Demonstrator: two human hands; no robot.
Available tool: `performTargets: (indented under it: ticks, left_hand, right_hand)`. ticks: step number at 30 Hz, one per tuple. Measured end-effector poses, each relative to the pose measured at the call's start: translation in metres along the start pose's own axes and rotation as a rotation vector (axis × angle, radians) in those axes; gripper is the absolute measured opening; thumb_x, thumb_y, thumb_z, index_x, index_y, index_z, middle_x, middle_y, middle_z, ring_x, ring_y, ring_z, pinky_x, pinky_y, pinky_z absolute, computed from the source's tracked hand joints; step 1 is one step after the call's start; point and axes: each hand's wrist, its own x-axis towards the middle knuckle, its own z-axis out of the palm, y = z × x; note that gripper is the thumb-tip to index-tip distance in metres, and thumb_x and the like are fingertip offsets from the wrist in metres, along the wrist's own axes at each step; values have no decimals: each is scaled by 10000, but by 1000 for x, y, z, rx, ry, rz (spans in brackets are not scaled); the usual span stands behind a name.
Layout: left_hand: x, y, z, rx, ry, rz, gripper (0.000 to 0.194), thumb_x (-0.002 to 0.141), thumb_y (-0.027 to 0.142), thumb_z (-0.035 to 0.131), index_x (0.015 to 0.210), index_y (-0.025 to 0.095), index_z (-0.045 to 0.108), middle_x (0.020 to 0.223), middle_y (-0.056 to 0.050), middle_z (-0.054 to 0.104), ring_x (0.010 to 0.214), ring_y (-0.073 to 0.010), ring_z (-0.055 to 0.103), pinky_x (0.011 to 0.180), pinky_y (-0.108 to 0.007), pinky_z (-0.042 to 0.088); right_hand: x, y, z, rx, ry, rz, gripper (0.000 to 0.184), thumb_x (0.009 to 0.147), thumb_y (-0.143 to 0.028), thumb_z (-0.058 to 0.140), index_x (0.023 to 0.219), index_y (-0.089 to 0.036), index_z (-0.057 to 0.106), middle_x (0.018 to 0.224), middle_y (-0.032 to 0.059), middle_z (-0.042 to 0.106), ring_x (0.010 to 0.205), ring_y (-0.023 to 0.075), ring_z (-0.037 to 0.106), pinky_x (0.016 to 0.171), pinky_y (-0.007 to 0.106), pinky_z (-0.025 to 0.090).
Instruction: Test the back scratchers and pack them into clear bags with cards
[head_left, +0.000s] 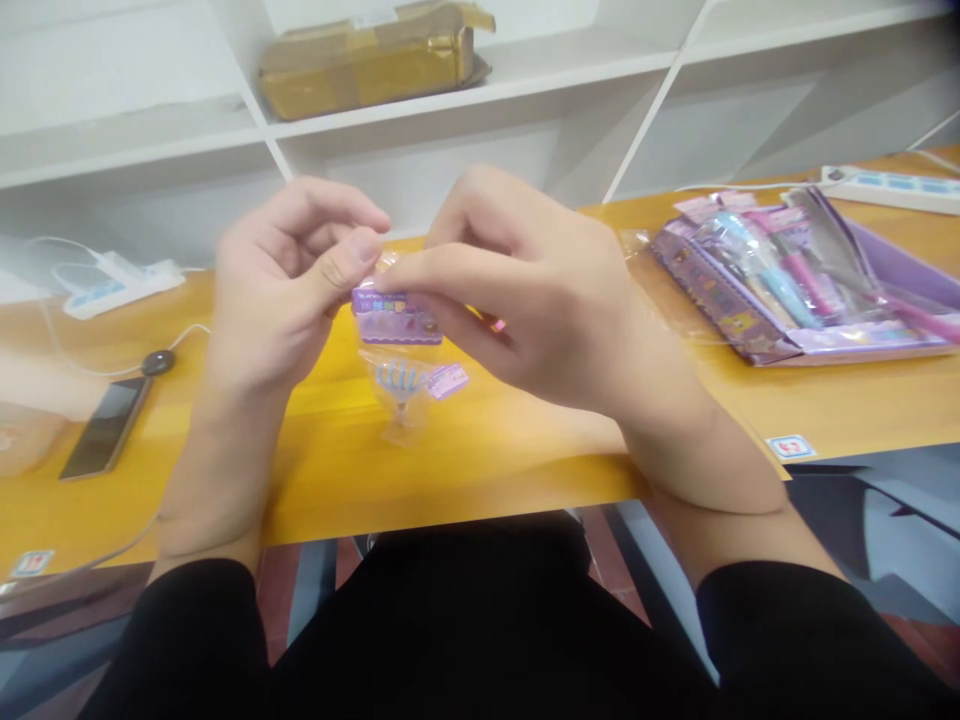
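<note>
A small purple printed card [397, 318] is held up over the table. My left hand [289, 270] is closed at the card's upper left edge, thumb and forefinger together. My right hand [525, 290] pinches the card's top edge from the other side, and its fingers hide part of it. Just below hangs or lies a clear plastic bag [403, 412]; whether it is joined to the card I cannot tell. Inside shows a light blue pronged piece [399, 378], fork-like in shape. A small pink-purple tag [448, 381] is beside it.
To the right stands an open purple display box [757, 340] with several bagged items. A phone [106, 428], a round black object [158, 362] and a power strip [124, 283] are on the left. Another power strip [892, 188] lies back right. White shelving behind holds a brown parcel [367, 65].
</note>
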Motion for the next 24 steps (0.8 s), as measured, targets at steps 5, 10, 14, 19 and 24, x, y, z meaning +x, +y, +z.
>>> performTargets:
  ticks: [5, 10, 14, 19, 24]
  left_hand:
    - [3, -16, -4, 24, 32, 124, 357, 839, 472, 1072, 1012, 217, 892, 739, 4, 700, 547, -71, 584, 463, -180, 440]
    - [4, -18, -8, 34, 41, 179, 340, 862, 454, 1055, 1038, 209, 896, 751, -13, 709, 557, -87, 584, 460, -208, 429]
    - [5, -22, -10, 20, 45, 213, 306, 880, 412, 1046, 1047, 203, 899, 787, -17, 721, 552, -74, 557, 446, -212, 397]
    - [4, -26, -10, 21, 31, 203, 255, 924, 381, 1014, 1069, 210, 894, 802, -6, 732, 537, -61, 549, 460, -220, 401]
    - [3, -24, -9, 22, 25, 194, 246, 921, 370, 1014, 1071, 212, 899, 814, -15, 753, 563, -75, 575, 459, -228, 387]
  right_hand:
    - [0, 3, 4, 52, 81, -22, 259, 1222, -428, 527, 1354, -393, 748, 1223, 15, 685, 1032, 162, 656, 795, 268, 565]
    - [0, 4, 7, 45, 110, -15, 237, 1204, -437, 535, 1252, -356, 753, 1221, 15, 703, 1014, 167, 660, 755, 272, 549]
    - [0, 2, 8, 51, 95, 3, 222, 1196, -427, 543, 1205, -330, 742, 1187, 29, 706, 1001, 175, 658, 748, 288, 540]
    - [1, 9, 9, 42, 123, -58, 197, 1171, -417, 567, 1176, -338, 748, 1078, 29, 709, 919, 175, 666, 678, 308, 493]
    - [2, 16, 10, 52, 179, -62, 184, 1158, -351, 563, 1155, -334, 746, 1040, 34, 708, 891, 177, 670, 663, 326, 462]
